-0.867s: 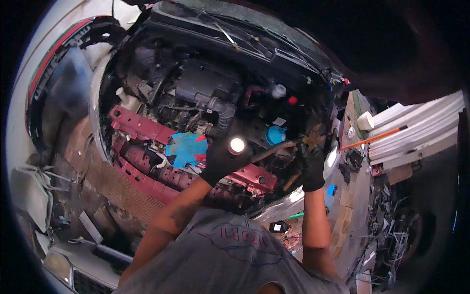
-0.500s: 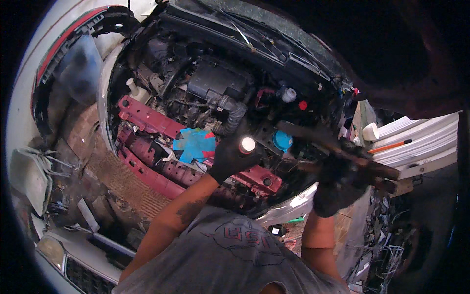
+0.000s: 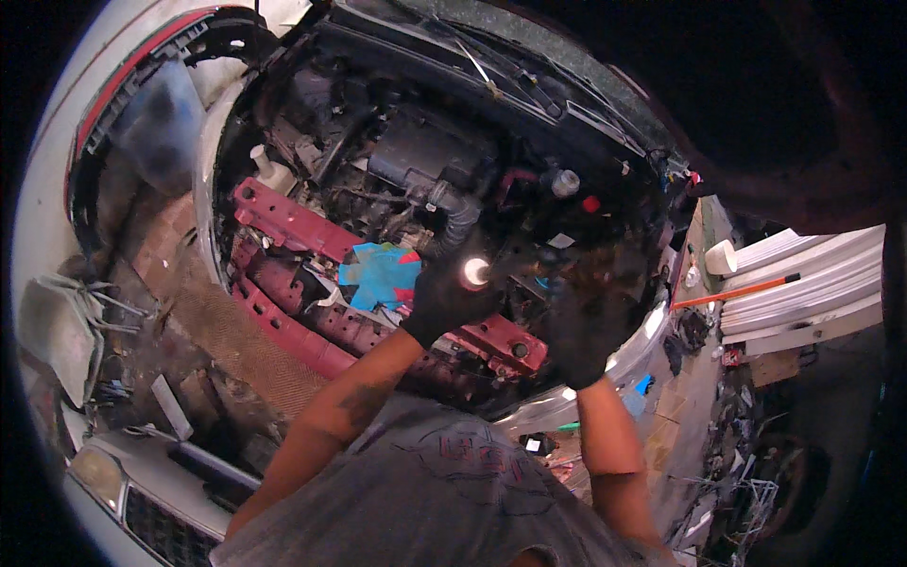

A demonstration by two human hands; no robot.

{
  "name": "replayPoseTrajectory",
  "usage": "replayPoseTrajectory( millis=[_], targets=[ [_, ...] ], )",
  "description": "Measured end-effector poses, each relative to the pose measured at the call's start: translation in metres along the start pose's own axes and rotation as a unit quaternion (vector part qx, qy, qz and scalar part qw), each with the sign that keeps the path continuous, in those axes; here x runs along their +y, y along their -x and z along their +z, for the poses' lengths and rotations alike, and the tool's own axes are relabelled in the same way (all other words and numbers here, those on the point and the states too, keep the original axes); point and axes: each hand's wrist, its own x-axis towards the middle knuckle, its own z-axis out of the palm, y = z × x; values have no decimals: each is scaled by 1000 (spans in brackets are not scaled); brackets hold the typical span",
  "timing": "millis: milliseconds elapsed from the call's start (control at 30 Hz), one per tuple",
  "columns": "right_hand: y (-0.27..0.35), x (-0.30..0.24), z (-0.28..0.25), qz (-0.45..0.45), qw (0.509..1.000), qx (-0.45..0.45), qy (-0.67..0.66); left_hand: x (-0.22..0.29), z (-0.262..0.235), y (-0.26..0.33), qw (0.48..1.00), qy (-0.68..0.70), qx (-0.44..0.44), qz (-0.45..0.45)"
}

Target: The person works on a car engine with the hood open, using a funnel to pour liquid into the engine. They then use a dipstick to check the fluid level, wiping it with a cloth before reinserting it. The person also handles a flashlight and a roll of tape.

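Head view. Landmark: the open engine bay of a car (image 3: pixel 416 180), bonnet raised, front panels stripped.

Left hand (image 3: pixel 444 298): black-gloved, forearm bare, extended up from the lower edge over the front of the bay. The fingers are seen clenched around a small lit torch with a round white lens (image 3: pixel 475 271), its glow facing the camera.

Right hand (image 3: pixel 586 326): black-gloved, forearm raised almost vertically at the right front corner of the bay. The palm is turned toward the bay; whether anything is gripped cannot be told, the glove merging with dark parts behind it.

Contents of the bay: a dark red painted metal crossmember (image 3: pixel 312 231) is set across the front, just left of the left hand. A crumpled blue rag (image 3: pixel 383 274) lies on it, just beside the left hand. A black ribbed intake hose (image 3: pixel 458 213) is seen behind the torch. A grey-capped reservoir (image 3: pixel 564 181) and a small red cap (image 3: pixel 591 203) stand at the rear right, above the right hand.

Outside the bay, right: a stack of white panels (image 3: pixel 812 283) with an orange-handled rod (image 3: pixel 742 291) lying at their near edge.
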Motion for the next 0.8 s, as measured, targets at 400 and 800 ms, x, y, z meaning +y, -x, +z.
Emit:
replayPoseTrajectory(
  millis=[400,800],
  targets=[
    [-10,13,8,20,993,-112,13,-4,-5,-1,999,-39,-7,-17],
    [-7,46,10,117,988,-96,8,-4,12,7,999,-30,-33,6]
  ],
)
